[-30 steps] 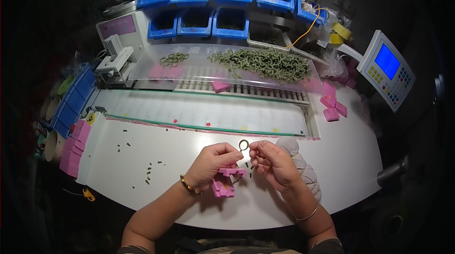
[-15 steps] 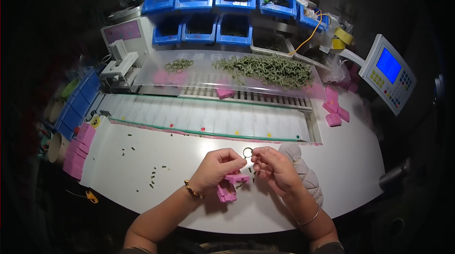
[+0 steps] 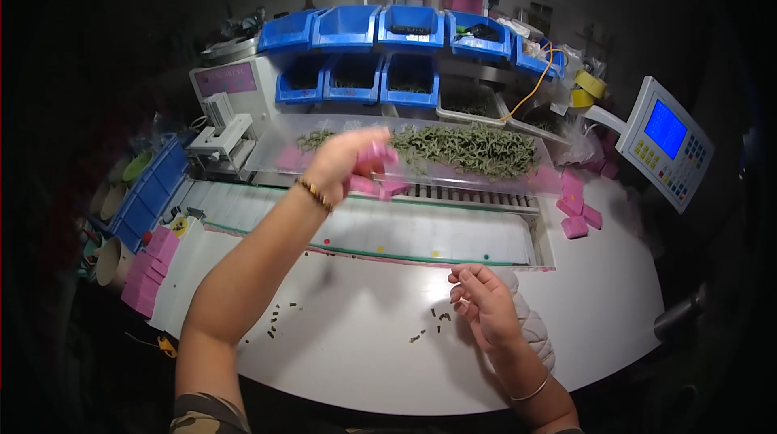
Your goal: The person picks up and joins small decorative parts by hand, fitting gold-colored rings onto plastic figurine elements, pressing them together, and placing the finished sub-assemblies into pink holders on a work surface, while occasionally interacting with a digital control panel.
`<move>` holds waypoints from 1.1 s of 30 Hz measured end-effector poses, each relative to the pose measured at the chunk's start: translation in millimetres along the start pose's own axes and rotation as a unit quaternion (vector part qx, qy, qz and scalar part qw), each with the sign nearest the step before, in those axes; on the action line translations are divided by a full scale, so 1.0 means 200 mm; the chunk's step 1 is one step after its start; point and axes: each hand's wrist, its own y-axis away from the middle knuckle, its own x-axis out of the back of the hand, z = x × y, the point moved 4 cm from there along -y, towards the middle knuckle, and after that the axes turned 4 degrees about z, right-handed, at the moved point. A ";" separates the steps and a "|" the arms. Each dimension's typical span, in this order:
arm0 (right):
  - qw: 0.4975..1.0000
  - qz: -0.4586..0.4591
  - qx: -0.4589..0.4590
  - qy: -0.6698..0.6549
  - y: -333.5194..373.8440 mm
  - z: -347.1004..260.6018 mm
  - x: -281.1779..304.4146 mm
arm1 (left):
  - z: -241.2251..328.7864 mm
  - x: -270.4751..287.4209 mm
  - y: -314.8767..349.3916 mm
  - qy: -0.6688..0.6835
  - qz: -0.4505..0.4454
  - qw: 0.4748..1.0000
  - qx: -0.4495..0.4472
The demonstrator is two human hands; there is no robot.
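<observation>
My left hand [image 3: 336,165] is stretched far forward over the long tray [image 3: 275,128], its fingers closed on pink blocks [image 3: 374,185] and smeared a little by motion. Beyond its fingertips, a heap of dark green ring-shaped pieces [image 3: 469,147] covers the right part of that tray. My right hand [image 3: 490,309] stays low over the white table [image 3: 364,345], beside a pale quilted pad [image 3: 530,329]. Its thumb and fingertips come together; anything between them is too small to make out. Short dark bits [image 3: 439,317] lie on the table left of it.
Behind the tray hang two rows of blue bins [image 3: 348,27]. A white conveyor belt [image 3: 421,232] crosses in front. At the right stands a control panel [image 3: 668,139] on an arm, near loose pink blocks [image 3: 573,226]. More pink blocks [image 3: 146,280] are stacked at the left.
My left hand has moved forward from the near table to the tray, taking the pink blocks along. The green ring at my right fingertips no longer shows. The view has tilted up slightly.
</observation>
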 end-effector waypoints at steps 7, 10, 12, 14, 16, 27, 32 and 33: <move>0.996 -0.003 0.081 0.029 0.03 -0.02 0.00 | -0.26 -0.30 0.06 0.030 -0.092 0.995 0.037; 0.949 -0.004 0.264 0.175 0.09 -0.09 -0.08 | -0.55 -0.30 0.14 0.113 -0.112 0.981 0.109; 0.908 -0.029 0.328 0.258 0.11 -0.13 -0.14 | -0.69 -0.29 0.19 0.230 -0.155 0.945 0.176; 0.862 -0.061 0.365 0.347 0.11 -0.15 -0.17 | -0.75 -0.33 0.27 0.274 -0.117 0.934 0.199; 0.888 -0.077 0.309 0.331 0.07 -0.10 -0.14 | -0.81 -0.33 0.31 0.347 -0.097 0.909 0.210; 0.970 -0.096 0.152 0.166 -0.03 -0.03 -0.05 | -0.72 -0.35 0.44 0.427 -0.066 0.889 0.152; 0.932 -0.087 0.204 0.288 0.02 -0.06 -0.08 | -0.74 -0.33 0.47 0.384 -0.054 0.909 0.150; 0.880 -0.080 0.264 0.386 0.04 -0.08 -0.09 | -0.74 -0.34 0.48 0.365 -0.051 0.916 0.159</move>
